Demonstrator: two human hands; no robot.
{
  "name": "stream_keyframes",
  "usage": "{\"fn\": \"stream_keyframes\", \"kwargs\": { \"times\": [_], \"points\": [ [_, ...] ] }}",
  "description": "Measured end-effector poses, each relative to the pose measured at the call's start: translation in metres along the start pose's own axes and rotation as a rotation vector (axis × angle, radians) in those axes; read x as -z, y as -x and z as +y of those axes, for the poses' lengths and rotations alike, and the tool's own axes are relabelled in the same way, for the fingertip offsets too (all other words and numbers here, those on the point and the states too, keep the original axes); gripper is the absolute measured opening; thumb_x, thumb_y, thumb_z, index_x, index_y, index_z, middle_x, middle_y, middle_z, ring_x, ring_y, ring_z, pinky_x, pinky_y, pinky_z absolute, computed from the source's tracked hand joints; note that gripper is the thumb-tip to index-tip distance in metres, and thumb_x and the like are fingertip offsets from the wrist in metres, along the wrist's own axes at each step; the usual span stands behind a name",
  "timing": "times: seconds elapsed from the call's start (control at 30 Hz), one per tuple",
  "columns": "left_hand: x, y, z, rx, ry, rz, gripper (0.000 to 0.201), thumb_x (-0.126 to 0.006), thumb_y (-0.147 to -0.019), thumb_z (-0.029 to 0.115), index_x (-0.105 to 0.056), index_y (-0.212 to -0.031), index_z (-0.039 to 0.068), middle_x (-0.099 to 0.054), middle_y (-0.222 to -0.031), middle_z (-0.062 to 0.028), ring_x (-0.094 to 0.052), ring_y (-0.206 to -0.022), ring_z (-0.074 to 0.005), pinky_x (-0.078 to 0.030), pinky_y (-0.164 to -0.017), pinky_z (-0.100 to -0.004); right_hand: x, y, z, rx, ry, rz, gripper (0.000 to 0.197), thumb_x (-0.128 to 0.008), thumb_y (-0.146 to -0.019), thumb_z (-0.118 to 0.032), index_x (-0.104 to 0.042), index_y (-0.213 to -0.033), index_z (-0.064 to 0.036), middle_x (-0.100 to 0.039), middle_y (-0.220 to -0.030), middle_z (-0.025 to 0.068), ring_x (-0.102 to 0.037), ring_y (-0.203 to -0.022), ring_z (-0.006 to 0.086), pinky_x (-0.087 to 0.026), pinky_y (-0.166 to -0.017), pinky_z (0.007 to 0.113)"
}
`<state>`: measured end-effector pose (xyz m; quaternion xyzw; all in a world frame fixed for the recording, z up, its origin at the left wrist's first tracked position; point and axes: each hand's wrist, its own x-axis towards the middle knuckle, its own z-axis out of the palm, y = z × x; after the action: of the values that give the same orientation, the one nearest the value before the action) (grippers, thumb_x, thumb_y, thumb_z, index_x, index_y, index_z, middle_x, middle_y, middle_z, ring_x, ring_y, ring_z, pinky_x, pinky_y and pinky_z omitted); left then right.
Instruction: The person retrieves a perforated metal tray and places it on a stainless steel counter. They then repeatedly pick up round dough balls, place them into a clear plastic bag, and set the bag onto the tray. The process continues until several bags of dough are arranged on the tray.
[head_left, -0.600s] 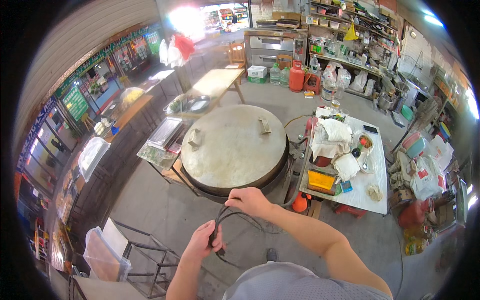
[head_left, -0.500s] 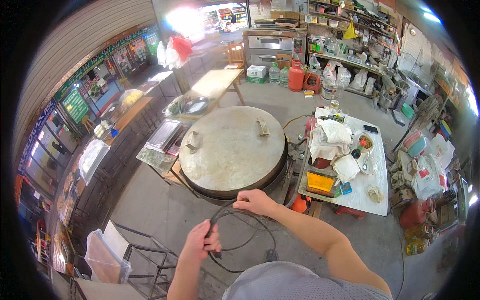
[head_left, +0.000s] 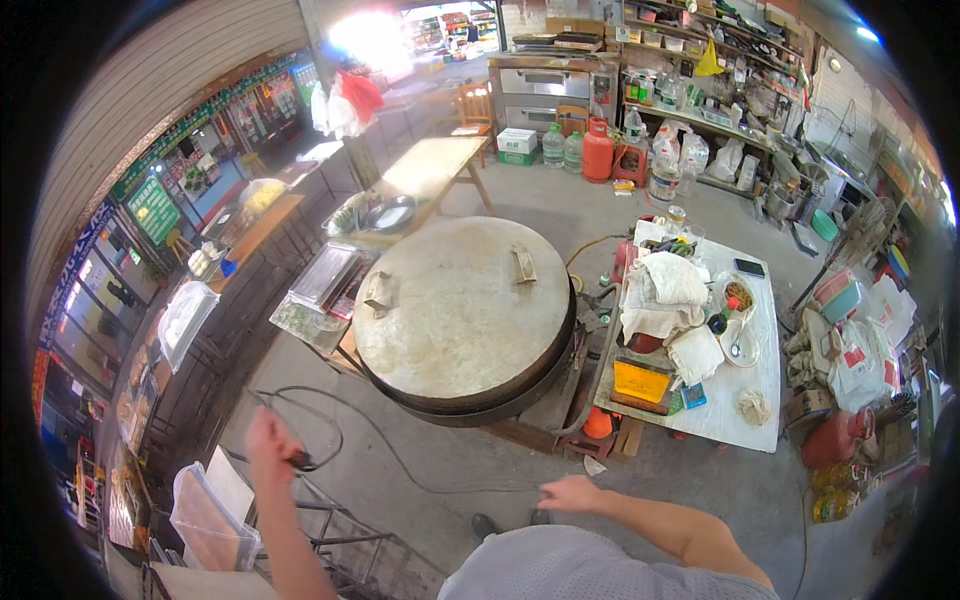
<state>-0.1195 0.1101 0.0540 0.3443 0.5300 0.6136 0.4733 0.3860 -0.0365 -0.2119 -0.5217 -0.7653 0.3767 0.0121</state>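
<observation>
- Cable [head_left: 440,491] arcs over the concrete floor [head_left: 455,455] between your hands, near the lidded pan [head_left: 460,310].
- Your left hand [head_left: 273,440], blurred, is closed around its loop; your right hand [head_left: 570,493] curls, grip impossible to tell.
- Glare hides part of the doorway [head_left: 455,40].

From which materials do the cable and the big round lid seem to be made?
The cable probably has a dark, matte rubber or plastic coating; it bends in smooth curves. The lid looks like dull, worn metal: greyish, patchy, faintly shiny.
</observation>
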Motion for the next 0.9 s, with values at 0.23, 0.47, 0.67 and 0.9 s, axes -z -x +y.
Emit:
{"fn": "stream_keyframes", "kwargs": {
  "times": [0.23, 0.47, 0.67, 0.9],
  "points": [
    [-0.131, 0.05, -0.124, 0.446, -0.376, -0.482, 0.03, -0.053, -0.109, 0.032, -0.06, -0.099, 0.005, -0.069, -0.078, -0.0077, -0.063, -0.066, -0.0152, -0.046, -0.054, -0.0273, 0.123, -0.058, -0.163, 0.427, 0.103, -0.04, 0.045, -0.051, -0.103, -0.049, -0.061, -0.1, -0.0055, -0.069, -0.087, 0.0229, -0.068, -0.086, 0.0454, -0.053, -0.077, 0.056],
    [-0.114, 0.051, -0.183, 0.437, 0.296, -0.356, 0.03, -0.045, -0.113, 0.032, -0.052, -0.092, 0.011, -0.061, -0.075, -0.0035, -0.058, -0.06, -0.0168, -0.051, -0.061, -0.0328, 0.145, -0.1, -0.146, 0.276, -0.624, 0.0, 0.046, -0.05, -0.106, -0.046, -0.062, -0.089, -0.0055, -0.065, -0.077, 0.0099, -0.063, -0.07, 0.0271, -0.048, -0.063, 0.041],
    [-0.089, -0.004, -0.165, 0.403, 0.786, 0.172, 0.039, -0.037, -0.115, 0.04, -0.047, -0.087, 0.014, -0.038, -0.066, 0.0026, -0.037, -0.055, -0.0147, -0.047, -0.071, -0.0366, 0.058, -0.116, -0.062, -0.252, -1.835, 0.22, 0.034, -0.052, -0.108, -0.039, -0.059, -0.089, -0.0107, -0.052, -0.071, -0.0002, -0.049, -0.061, 0.0144, -0.042, -0.058, 0.033],
    [-0.082, -0.076, -0.166, 0.183, 0.821, 0.422, 0.041, -0.035, -0.115, 0.039, -0.041, -0.085, 0.012, -0.041, -0.069, -0.0017, -0.043, -0.061, -0.0192, -0.05, -0.078, -0.0422, 0.017, -0.132, -0.09, -0.187, -1.589, -0.044, 0.032, -0.05, -0.11, -0.034, -0.063, -0.1, -0.007, -0.058, -0.08, 0.0024, -0.054, -0.073, 0.0157, -0.046, -0.069, 0.031]
  ]
}}
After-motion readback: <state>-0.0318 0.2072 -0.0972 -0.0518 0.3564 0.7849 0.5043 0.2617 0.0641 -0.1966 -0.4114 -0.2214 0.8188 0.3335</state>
